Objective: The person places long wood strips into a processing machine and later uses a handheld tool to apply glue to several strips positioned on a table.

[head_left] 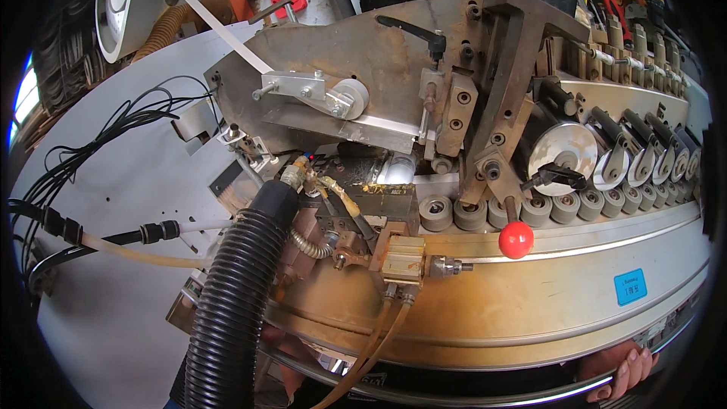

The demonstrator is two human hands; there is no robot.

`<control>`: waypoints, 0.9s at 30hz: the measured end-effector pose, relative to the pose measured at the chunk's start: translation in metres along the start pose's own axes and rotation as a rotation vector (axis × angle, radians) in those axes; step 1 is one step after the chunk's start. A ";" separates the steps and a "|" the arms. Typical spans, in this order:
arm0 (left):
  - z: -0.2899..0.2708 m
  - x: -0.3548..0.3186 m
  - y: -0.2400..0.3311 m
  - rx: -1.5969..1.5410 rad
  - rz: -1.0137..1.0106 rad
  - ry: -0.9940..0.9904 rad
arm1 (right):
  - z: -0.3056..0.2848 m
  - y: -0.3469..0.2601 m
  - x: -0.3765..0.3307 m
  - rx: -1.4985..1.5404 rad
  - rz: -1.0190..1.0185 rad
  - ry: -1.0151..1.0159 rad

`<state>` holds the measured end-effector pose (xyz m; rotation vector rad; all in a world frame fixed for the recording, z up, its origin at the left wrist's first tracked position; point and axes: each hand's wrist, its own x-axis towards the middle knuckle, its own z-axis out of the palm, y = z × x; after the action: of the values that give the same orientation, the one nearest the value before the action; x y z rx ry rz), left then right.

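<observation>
My right hand [625,369] shows at the lower right, its fingers curled around the thin metal rail [485,394] that runs along the machine's lower edge. A skin-coloured patch that seems to be my left hand [291,347] sits under the machine's brass-coloured rim [530,310], next to the black ribbed hose [235,295]. Most of it is hidden, so its grip cannot be made out. Above the hands, a lever with a red ball knob [516,239] hangs in front of a row of grey rollers [530,210].
A rusty steel plate [379,53] carries a white edge strip [212,19] over a small white wheel [350,97]. Tan tubes [379,333] drop from a brass block [401,257]. Black cables [91,151] cross the grey panel on the left. A blue label [630,286] marks the rim.
</observation>
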<state>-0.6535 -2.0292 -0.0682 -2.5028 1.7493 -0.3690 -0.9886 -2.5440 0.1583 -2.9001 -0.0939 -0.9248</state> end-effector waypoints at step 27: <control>-0.009 0.016 -0.014 0.007 0.015 -0.011 | -0.001 -0.001 -0.051 -0.166 -0.009 0.287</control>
<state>-0.6378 -2.0383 -0.0548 -2.4813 1.7585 -0.3590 -1.0311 -2.5447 0.1296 -2.8750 -0.0082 -1.3999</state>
